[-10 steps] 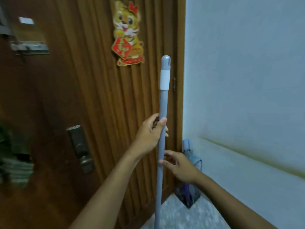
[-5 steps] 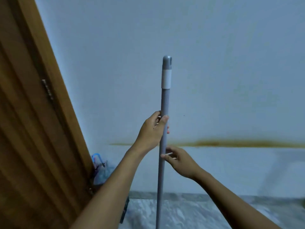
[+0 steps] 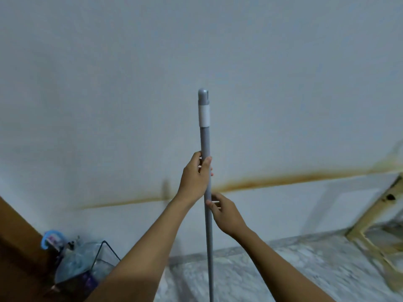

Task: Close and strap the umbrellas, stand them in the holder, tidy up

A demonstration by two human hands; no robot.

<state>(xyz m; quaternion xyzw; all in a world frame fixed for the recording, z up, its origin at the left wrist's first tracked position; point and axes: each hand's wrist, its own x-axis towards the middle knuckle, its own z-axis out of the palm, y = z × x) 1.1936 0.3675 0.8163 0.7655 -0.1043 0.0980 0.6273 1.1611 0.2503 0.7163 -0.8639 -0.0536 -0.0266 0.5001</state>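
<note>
Probably a home entryway: wooden door [image 3: 13,247], umbrella holder [image 3: 104,242], marble floor [image 3: 261,271].

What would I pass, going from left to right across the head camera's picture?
Left to right: wooden door → blue umbrella handle → wire holder → left hand → grey pole, which both hands grip → right hand → yellowish frame at the far right.

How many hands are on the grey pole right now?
2. The left hand grips the grey pole higher up, and the right hand holds it just below. No other hand is in view.
</note>
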